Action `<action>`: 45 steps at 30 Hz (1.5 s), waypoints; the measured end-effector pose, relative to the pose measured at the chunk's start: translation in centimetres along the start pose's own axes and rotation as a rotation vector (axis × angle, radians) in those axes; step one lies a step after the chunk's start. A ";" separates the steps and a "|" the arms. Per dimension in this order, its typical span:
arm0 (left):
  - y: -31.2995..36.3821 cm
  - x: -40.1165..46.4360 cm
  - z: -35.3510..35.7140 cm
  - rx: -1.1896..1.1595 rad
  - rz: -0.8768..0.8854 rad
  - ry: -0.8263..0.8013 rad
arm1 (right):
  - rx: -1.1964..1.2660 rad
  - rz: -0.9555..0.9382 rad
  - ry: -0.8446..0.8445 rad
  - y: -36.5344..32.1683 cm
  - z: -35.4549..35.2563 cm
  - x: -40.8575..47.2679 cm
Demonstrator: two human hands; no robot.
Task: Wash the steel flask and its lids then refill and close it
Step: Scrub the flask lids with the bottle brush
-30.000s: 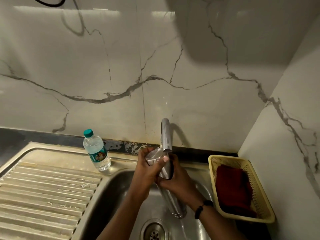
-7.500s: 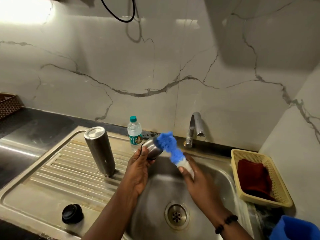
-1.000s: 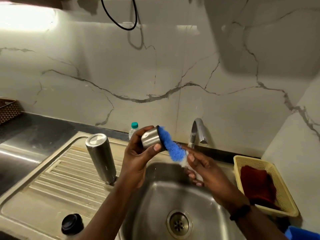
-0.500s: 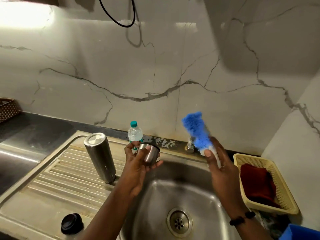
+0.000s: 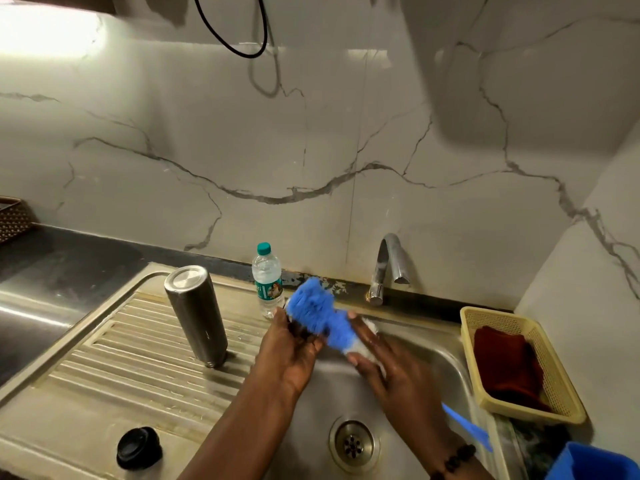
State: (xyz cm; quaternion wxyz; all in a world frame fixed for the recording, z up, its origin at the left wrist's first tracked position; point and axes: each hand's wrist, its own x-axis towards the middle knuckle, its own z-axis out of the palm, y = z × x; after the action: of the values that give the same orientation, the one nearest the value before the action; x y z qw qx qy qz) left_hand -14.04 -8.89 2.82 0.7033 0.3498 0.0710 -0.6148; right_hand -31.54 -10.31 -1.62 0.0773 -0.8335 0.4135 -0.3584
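Over the stainless steel sink basin [image 5: 408,348], the left hand [image 5: 289,355] curls round a small steel cup lid, almost wholly hidden, while the right hand [image 5: 388,362] grips the fluffy blue bottle brush [image 5: 318,313] whose head is against it. The tall cylindrical steel flask [image 5: 195,315] stands inverted on the ribbed drainboard [image 5: 114,368], with the round black inner lid [image 5: 138,447] near its front edge.
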 end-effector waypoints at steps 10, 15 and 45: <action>-1.2 0.8 -1.5 0.428 0.237 -0.173 | -0.113 0.330 -0.279 2.2 -4.3 0.1; -4.0 0.9 -2.6 0.505 0.108 -0.174 | -0.175 0.346 -0.427 3.3 -8.6 -0.9; -14.2 1.8 -3.3 1.564 0.573 -0.693 | -0.793 0.321 -0.712 8.4 -21.9 -6.6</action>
State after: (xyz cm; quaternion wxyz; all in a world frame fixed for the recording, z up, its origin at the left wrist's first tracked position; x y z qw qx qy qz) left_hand -25.51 -8.43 -6.28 0.3728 0.5277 -0.6733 -0.3595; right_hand -53.99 -7.15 7.30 -0.0536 -0.7951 0.5865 0.1448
